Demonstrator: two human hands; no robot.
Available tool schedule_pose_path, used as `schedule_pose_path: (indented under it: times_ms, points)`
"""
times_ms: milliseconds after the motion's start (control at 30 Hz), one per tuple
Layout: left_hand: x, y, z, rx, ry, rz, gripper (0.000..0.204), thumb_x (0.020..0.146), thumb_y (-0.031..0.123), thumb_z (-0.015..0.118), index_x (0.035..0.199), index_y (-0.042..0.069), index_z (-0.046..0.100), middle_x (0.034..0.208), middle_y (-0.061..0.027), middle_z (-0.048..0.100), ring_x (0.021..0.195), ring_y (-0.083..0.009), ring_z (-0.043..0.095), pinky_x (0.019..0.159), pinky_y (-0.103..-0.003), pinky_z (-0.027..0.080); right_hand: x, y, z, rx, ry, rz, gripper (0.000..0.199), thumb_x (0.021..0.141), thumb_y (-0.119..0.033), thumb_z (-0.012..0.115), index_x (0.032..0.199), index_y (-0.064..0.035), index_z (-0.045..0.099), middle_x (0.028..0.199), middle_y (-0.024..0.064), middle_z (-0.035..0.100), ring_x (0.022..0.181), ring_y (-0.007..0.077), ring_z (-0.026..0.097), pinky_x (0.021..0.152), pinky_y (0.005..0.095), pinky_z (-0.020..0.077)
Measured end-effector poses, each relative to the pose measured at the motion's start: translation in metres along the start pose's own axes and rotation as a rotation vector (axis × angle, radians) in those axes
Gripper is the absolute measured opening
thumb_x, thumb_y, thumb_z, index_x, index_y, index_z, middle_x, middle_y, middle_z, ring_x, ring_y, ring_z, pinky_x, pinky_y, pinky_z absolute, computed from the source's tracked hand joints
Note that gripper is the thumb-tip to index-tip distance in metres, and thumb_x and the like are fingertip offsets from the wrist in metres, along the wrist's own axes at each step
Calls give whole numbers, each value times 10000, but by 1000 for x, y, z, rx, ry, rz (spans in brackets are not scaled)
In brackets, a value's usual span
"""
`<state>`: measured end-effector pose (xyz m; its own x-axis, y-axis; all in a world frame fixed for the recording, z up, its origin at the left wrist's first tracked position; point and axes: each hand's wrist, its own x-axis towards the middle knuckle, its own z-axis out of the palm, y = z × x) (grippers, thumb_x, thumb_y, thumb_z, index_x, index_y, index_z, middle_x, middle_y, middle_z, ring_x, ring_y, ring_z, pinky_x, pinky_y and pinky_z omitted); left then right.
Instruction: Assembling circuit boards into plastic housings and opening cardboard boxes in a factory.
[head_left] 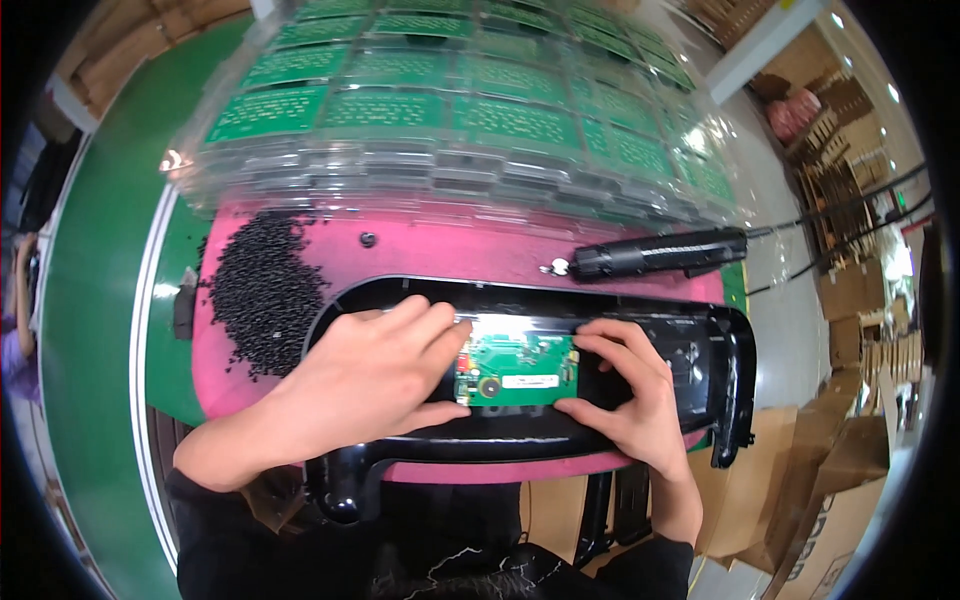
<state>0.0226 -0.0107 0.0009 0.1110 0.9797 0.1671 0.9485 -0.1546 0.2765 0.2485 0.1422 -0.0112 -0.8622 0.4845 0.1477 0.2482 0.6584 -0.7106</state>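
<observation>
A green circuit board (525,362) with a white label and a small round black part lies over the inside of a long black plastic housing (440,450). My left hand (385,360) grips the board's left edge, fingers at the top corner and thumb at the bottom one. On the opposite edge, my right hand (630,390) pinches the board between fingers and thumb. Whether the board touches the housing floor, I cannot tell. The housing rests on a pink mat (430,240), with its rounded left leg pointing toward me.
A heap of small black screws (265,290) covers the mat's left side. Behind the housing lies a black electric screwdriver (660,255) with a cable. Stacked clear trays (440,150) of green boards fill the back. Cardboard boxes (830,500) stand at the right.
</observation>
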Motion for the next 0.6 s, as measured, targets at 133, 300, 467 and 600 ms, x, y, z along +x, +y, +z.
schedule_pose_path:
  times_ms: [133,300,467,600]
  points:
    - [-5,-5,2,37,-13,57,590,720,386,703,1117,-25,559,950,-47,528,857,-165,534,623,-253,486,-2,-10,2,-78,5,43,562,597,-56,815,1112,-8,593,1215,119,509,995,230,567,772,297,484]
    - [-15,-8,0,-64,116,73,516,796,324,661,1122,-55,534,921,-99,523,823,-211,546,621,-289,501,-7,-11,-3,23,-29,83,836,562,-74,828,1304,-24,446,1244,134,476,976,230,544,816,322,469]
    - [-27,-43,-22,-109,385,-142,211,778,91,660,966,12,604,852,-131,566,770,-284,589,668,-369,509,6,-6,-56,-437,456,91,558,809,-120,646,1322,-42,439,1182,126,496,1046,229,498,937,315,371]
    - [-44,-60,-29,49,192,-275,264,722,80,687,971,23,618,896,-109,571,896,-281,564,763,-391,484,17,30,-105,-191,314,431,421,920,-162,560,1324,-113,450,1083,57,500,928,135,516,835,292,443]
